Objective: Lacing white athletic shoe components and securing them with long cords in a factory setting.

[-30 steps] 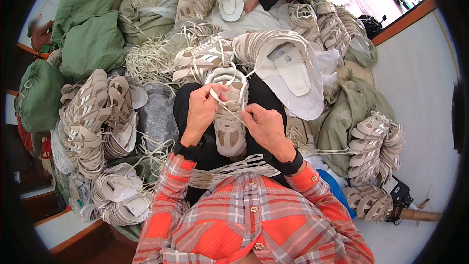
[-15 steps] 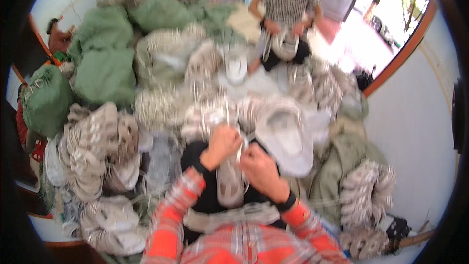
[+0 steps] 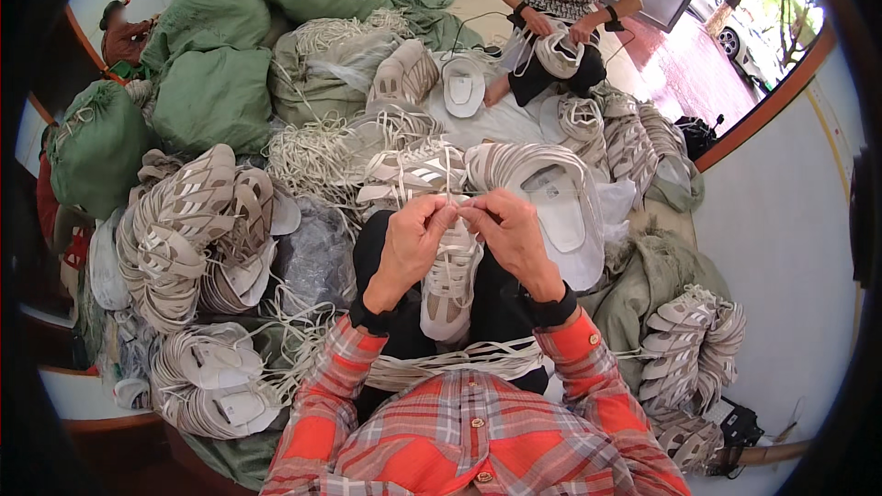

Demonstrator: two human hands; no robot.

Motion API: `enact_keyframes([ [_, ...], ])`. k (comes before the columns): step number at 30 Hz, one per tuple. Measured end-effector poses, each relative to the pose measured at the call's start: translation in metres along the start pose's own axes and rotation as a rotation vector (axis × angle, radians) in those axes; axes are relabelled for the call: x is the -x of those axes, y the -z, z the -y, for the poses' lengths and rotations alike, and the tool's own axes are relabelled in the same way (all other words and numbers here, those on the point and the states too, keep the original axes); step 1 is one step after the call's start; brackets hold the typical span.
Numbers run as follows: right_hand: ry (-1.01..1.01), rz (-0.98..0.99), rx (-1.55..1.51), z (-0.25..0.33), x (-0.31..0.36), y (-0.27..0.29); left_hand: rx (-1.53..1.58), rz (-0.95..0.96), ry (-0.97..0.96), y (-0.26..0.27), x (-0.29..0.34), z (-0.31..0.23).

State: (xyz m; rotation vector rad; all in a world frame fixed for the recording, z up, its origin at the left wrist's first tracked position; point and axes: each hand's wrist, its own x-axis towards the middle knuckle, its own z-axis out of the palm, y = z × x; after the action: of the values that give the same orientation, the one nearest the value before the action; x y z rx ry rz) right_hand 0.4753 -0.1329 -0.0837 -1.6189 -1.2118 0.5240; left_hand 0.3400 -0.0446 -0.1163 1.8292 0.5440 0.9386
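A beige and white shoe upper (image 3: 448,285), laced along its front, lies on my lap between my knees with its toe toward me. Over its far end, my left hand (image 3: 415,241) and my right hand (image 3: 514,235) are nearly touching. Both are closed in a pinch on a pale shoelace (image 3: 451,186), whose thin strand shows between and above the fingertips. Part of the lace is hidden behind the fingers. A bundle of loose white laces (image 3: 432,366) lies across my lap, nearer my body.
Stacked uppers (image 3: 179,230) are piled on the left; white-lined uppers (image 3: 556,207) stand just beyond my right hand. Green sacks (image 3: 216,96) fill the back left. A tangle of laces (image 3: 312,161) lies ahead. A co-worker (image 3: 560,0) sits opposite, holding an upper (image 3: 559,55).
My hands have risen slightly away from my body and come together, uncovering more of the laced upper. The head view has shifted and is sharper now.
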Motion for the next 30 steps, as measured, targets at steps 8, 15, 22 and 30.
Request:
enact_keyframes([
  [8, 0.263, -0.069, 0.114, -0.002, 0.033, -0.013, -0.229, 0.027, -0.162, 0.006, 0.037, -0.018],
  [15, 0.401, 0.009, 0.196, 0.033, 0.041, -0.01, -0.186, -0.001, -0.224, 0.013, 0.046, -0.033],
  [22, 0.291, 0.268, 0.225, 0.017, 0.036, 0.032, 0.381, 0.233, 0.357, 0.041, -0.003, 0.048],
  [30, -0.326, -0.045, 0.48, -0.126, 0.057, 0.14, -0.337, 1.052, 0.403, -0.007, -0.071, 0.171],
])
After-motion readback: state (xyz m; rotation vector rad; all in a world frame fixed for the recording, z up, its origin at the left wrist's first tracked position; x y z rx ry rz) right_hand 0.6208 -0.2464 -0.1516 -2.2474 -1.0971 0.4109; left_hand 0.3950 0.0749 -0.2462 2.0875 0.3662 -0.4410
